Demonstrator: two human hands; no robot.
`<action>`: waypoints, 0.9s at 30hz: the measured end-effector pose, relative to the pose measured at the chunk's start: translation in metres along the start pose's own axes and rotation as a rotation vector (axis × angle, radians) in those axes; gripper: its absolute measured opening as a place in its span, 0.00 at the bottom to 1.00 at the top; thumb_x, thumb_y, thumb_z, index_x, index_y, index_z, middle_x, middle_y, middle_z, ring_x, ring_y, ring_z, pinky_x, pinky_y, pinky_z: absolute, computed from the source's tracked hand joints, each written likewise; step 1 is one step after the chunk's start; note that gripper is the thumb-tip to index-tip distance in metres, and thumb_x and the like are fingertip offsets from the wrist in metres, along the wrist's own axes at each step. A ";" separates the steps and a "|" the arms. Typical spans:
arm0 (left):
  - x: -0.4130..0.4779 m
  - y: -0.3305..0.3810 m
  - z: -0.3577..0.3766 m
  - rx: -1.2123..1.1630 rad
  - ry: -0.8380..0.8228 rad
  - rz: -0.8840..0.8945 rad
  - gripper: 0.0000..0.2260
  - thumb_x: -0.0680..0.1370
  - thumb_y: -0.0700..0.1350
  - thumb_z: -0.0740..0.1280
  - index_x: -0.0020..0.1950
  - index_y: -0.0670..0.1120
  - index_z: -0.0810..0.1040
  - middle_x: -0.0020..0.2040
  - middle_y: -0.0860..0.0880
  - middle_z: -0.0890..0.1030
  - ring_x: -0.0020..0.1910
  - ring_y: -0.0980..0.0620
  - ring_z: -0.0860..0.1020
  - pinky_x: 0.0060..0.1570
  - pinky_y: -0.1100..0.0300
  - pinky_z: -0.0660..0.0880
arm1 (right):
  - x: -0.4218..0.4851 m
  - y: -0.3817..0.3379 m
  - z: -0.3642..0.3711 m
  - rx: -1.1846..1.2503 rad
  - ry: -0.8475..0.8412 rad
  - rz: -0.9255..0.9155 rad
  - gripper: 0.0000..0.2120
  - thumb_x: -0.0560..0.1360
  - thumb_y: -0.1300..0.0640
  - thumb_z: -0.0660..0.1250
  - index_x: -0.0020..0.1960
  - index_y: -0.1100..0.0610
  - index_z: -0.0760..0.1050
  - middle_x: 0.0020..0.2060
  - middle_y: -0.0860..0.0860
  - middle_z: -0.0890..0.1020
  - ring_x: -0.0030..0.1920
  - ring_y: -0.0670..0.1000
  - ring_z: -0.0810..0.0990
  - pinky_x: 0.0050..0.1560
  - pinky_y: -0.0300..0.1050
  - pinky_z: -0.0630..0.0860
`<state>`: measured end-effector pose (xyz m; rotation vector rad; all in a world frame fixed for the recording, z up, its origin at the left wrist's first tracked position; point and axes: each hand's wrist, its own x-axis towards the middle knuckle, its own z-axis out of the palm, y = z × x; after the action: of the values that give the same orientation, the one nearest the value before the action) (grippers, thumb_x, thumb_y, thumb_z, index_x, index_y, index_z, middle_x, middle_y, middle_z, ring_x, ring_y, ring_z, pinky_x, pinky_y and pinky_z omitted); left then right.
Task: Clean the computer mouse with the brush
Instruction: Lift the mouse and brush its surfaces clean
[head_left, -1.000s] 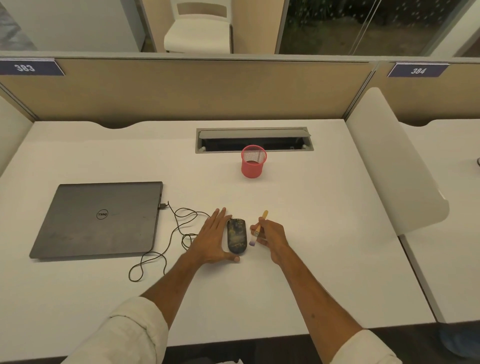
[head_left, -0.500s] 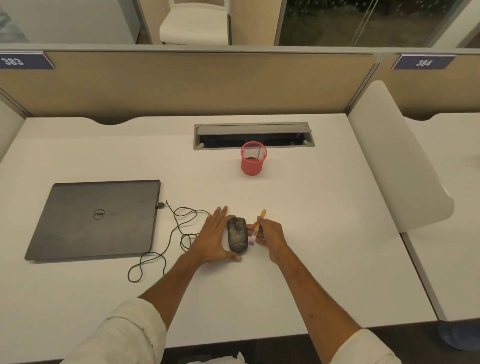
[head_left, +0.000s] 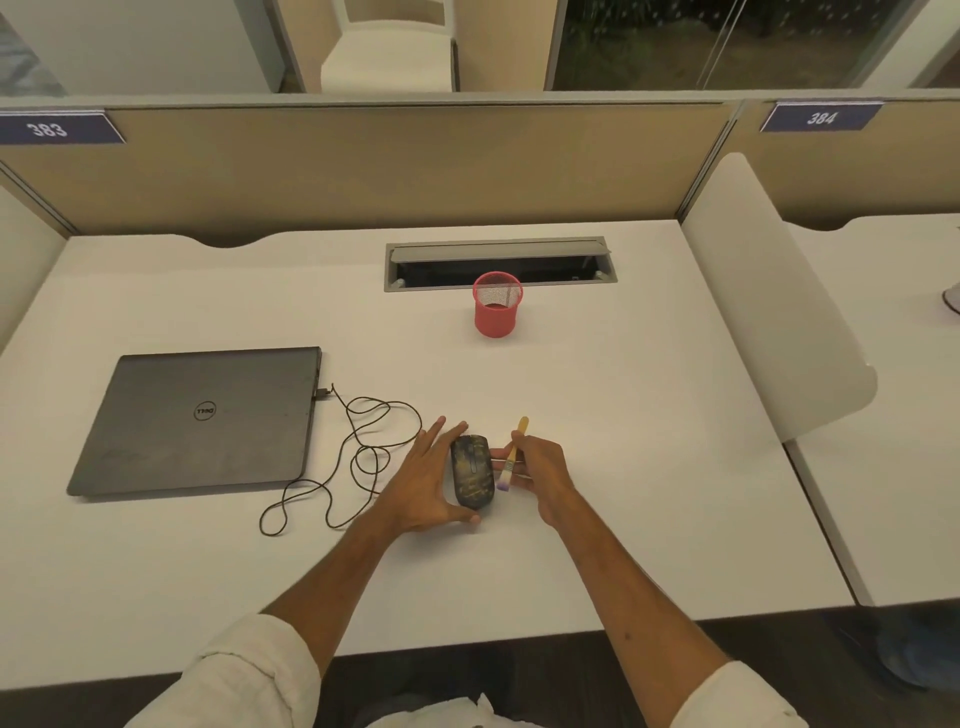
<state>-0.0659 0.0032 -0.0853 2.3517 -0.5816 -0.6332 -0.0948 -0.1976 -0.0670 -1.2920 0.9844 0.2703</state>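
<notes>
A dark, dusty computer mouse (head_left: 471, 478) lies on the white desk (head_left: 623, 441) just in front of me. My left hand (head_left: 423, 486) rests flat against its left side, fingers straight and thumb along its near end. My right hand (head_left: 540, 470) pinches a small brush (head_left: 513, 453) with a yellow handle. The brush's pale purple bristles point down and sit at the mouse's right edge. The mouse's black cable (head_left: 358, 452) loops leftward.
A shut grey laptop (head_left: 200, 418) lies to the left with the cable plugged into its side. A red mesh cup (head_left: 497, 304) stands further back, in front of a grey cable hatch (head_left: 498, 262). A white divider panel (head_left: 774, 306) borders the right side.
The brush's bristles have moved a little left, from beside the mouse to its right edge. My left hand has stayed against the mouse. The camera view shifted slightly.
</notes>
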 end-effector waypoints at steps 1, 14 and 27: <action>-0.004 0.002 0.001 0.002 0.004 0.004 0.61 0.65 0.63 0.85 0.88 0.53 0.51 0.88 0.52 0.50 0.88 0.53 0.42 0.88 0.49 0.47 | -0.005 0.001 -0.002 -0.003 -0.001 -0.007 0.16 0.88 0.55 0.64 0.65 0.68 0.80 0.57 0.62 0.89 0.61 0.63 0.87 0.68 0.64 0.81; -0.081 0.027 0.035 -0.032 0.096 0.069 0.58 0.68 0.64 0.84 0.87 0.53 0.53 0.88 0.52 0.54 0.88 0.55 0.46 0.89 0.47 0.46 | -0.066 0.041 -0.043 0.012 -0.098 -0.145 0.17 0.87 0.55 0.66 0.56 0.69 0.85 0.53 0.60 0.89 0.57 0.59 0.87 0.63 0.58 0.82; -0.166 0.005 0.057 -0.073 0.030 0.149 0.58 0.67 0.70 0.80 0.87 0.60 0.50 0.88 0.61 0.51 0.88 0.57 0.47 0.87 0.48 0.48 | -0.129 0.105 -0.054 0.054 0.091 -0.370 0.10 0.81 0.51 0.76 0.53 0.58 0.86 0.42 0.49 0.90 0.43 0.53 0.89 0.43 0.47 0.83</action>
<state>-0.2299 0.0641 -0.0737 2.2224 -0.7007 -0.5411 -0.2651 -0.1690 -0.0407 -1.4180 0.8034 -0.1003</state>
